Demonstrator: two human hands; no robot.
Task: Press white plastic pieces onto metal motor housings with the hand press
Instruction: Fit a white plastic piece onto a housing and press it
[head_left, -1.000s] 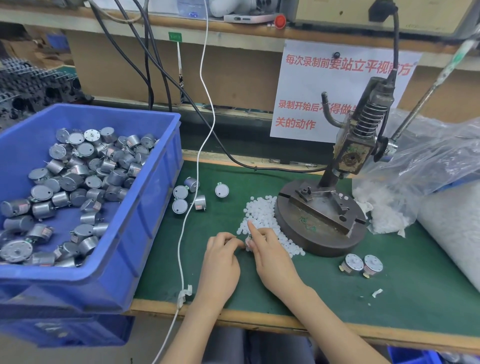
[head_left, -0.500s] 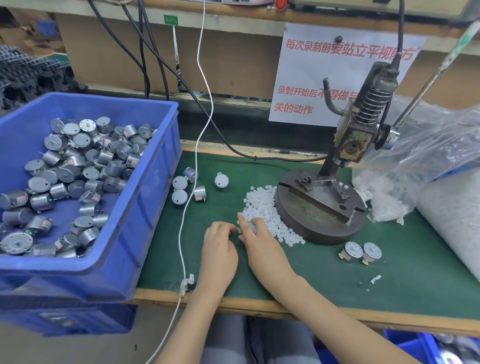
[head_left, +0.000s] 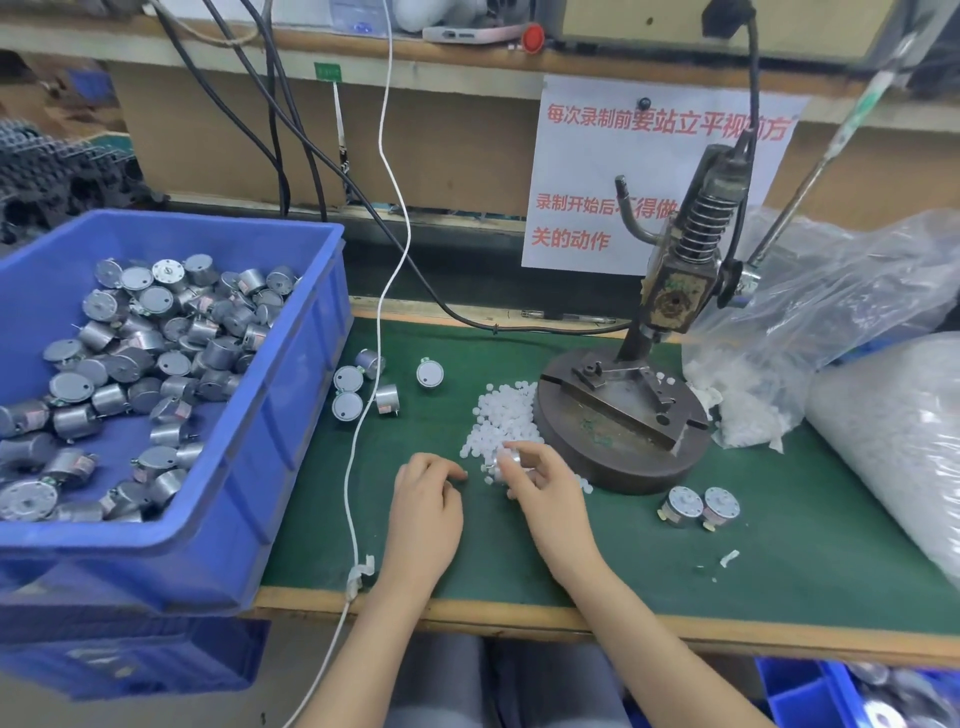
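1. I am watching the right hand (head_left: 545, 499) gripping a motor housing (head_left: 506, 461) over the near edge of the white plastic pieces (head_left: 501, 415), beside the hand press (head_left: 623, 415).
2. The left hand (head_left: 426, 504) is resting curled on the bench (head_left: 467, 571) — whether it is pinching anything, I cannot tell.
3. Half a second ago the hands were meeting — now they are sitting apart.

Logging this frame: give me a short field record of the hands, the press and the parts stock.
right hand: grips one motor housing at the near edge of the white plastic pieces
left hand: rests on the green mat, fingers curled; contents unclear
hand press: behind the pile, lever untouched
blue bin: many housings, left of the mat
strays: five loose housings beside the bin; two more housings in front of the press base
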